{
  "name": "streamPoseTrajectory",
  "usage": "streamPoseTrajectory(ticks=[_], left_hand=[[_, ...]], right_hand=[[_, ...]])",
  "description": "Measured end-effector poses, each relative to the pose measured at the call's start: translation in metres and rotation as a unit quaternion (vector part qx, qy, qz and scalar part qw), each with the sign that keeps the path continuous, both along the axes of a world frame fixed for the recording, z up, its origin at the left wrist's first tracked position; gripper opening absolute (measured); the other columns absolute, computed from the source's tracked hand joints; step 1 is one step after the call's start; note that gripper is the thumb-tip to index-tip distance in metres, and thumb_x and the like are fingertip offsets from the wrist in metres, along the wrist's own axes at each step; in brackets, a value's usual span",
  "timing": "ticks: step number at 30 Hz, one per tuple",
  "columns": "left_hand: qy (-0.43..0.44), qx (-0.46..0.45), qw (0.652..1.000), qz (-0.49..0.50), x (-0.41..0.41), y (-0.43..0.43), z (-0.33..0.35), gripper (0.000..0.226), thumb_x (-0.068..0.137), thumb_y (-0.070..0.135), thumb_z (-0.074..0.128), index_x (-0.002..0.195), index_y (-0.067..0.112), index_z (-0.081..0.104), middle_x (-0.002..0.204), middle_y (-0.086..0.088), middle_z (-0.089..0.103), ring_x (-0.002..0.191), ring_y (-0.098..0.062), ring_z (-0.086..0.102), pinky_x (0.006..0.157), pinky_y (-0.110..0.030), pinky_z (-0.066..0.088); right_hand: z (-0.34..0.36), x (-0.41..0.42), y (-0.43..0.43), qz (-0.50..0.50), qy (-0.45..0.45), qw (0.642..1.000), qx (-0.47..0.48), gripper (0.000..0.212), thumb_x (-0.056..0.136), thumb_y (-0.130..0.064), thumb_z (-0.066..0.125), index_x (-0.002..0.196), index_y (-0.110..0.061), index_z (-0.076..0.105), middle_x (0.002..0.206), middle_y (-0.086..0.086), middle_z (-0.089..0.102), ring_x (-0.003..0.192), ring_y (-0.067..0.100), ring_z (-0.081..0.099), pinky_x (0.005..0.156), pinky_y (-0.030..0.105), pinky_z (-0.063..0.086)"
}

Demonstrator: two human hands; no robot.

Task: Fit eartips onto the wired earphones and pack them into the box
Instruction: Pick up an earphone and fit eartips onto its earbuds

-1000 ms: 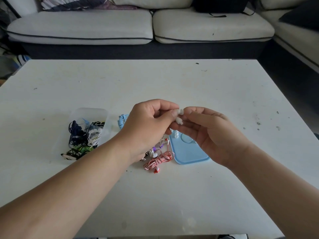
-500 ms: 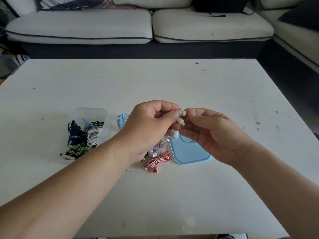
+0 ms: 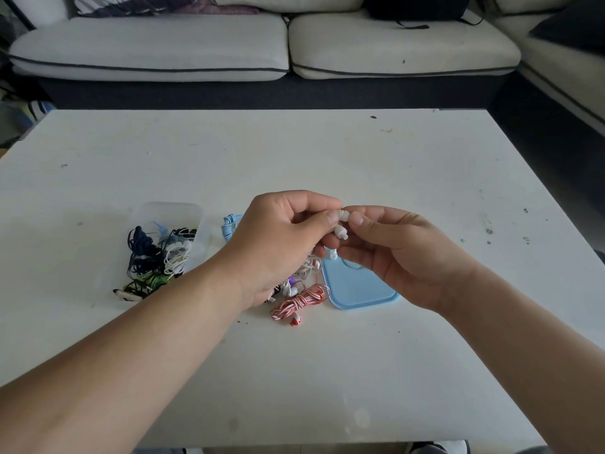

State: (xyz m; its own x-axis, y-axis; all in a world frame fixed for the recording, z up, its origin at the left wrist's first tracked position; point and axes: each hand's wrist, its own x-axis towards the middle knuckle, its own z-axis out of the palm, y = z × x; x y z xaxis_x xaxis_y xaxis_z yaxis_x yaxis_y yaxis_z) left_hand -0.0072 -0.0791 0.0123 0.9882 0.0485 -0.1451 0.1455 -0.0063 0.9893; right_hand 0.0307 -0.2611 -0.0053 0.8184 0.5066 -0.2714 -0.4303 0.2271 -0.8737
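My left hand (image 3: 281, 240) holds a white earphone above the table, its two buds (image 3: 340, 231) poking out by my thumb. My right hand (image 3: 402, 253) pinches a small white eartip (image 3: 345, 213) against the upper bud. The two hands meet fingertip to fingertip. A clear plastic box (image 3: 170, 213) at the left holds several coiled earphones in dark blue, white and green. Its blue lid (image 3: 360, 290) lies under my right hand. A red-and-white striped earphone coil (image 3: 301, 301) and a light blue coil (image 3: 230, 224) lie on the table near my left hand.
The white table (image 3: 327, 165) ends close to a pale sofa (image 3: 294, 50) beyond its far edge. More loose earbuds and a purple piece (image 3: 292, 281) lie half hidden under my left wrist. A loose eartip (image 3: 333, 255) rests at the lid's top edge.
Both hands stayed at the same spot; my fingers shifted slightly around the bud and eartip. Nothing on the table moved.
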Motion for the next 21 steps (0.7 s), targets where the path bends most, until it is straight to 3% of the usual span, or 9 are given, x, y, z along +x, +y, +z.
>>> streamPoseTrajectory(ticks=[6, 10, 14, 19, 21], left_hand=[[0.007, -0.003, 1.000, -0.016, 0.000, 0.001, 0.002, 0.015, 0.097, 0.004, 0.067, 0.109, 0.006, 0.077, 0.076, -0.008, 0.074, 0.063, -0.011, 0.067, 0.055, -0.016, 0.050], [0.016, 0.005, 1.000, -0.021, 0.001, 0.000, 0.000, 0.016, 0.098, 0.005, 0.066, 0.109, 0.009, 0.077, 0.084, -0.011, 0.078, 0.071, -0.013, 0.071, 0.060, -0.018, 0.052], [0.042, -0.028, 0.998, -0.037, 0.000, -0.001, 0.002, 0.019, 0.095, 0.003, 0.070, 0.113, 0.005, 0.074, 0.086, -0.010, 0.079, 0.074, -0.012, 0.074, 0.059, -0.015, 0.053], [0.072, -0.073, 0.994, -0.024, 0.001, 0.000, 0.001, 0.025, 0.091, -0.004, 0.072, 0.114, 0.004, 0.071, 0.089, -0.012, 0.078, 0.075, -0.018, 0.076, 0.066, -0.022, 0.058], [0.079, -0.075, 0.994, -0.016, 0.001, 0.000, 0.000, 0.025, 0.091, -0.005, 0.071, 0.114, 0.004, 0.071, 0.087, -0.012, 0.078, 0.074, -0.019, 0.075, 0.065, -0.022, 0.058]], right_hand=[[0.001, 0.001, -0.003, 0.015, 0.010, 1.000, -0.001, 0.020, 0.094, -0.013, 0.059, 0.104, 0.002, 0.069, 0.097, 0.016, 0.070, 0.090, 0.024, 0.069, 0.076, 0.027, 0.058], [-0.003, 0.002, -0.005, 0.007, 0.027, 0.999, -0.017, 0.020, 0.094, -0.014, 0.062, 0.106, -0.001, 0.069, 0.101, 0.016, 0.068, 0.095, 0.026, 0.065, 0.077, 0.029, 0.059], [-0.004, 0.004, -0.009, -0.007, 0.023, 0.999, -0.035, 0.034, 0.094, -0.015, 0.065, 0.119, 0.007, 0.066, 0.104, 0.020, 0.067, 0.097, 0.029, 0.065, 0.078, 0.030, 0.059], [-0.001, 0.005, -0.014, -0.081, 0.009, 0.990, -0.115, 0.018, 0.087, -0.011, 0.075, 0.100, 0.001, 0.074, 0.087, 0.018, 0.070, 0.078, 0.026, 0.067, 0.072, 0.032, 0.062], [-0.005, 0.008, -0.017, -0.118, -0.012, 0.974, -0.191, 0.013, 0.088, -0.010, 0.077, 0.095, 0.001, 0.074, 0.081, 0.016, 0.071, 0.073, 0.024, 0.067, 0.073, 0.035, 0.062]])
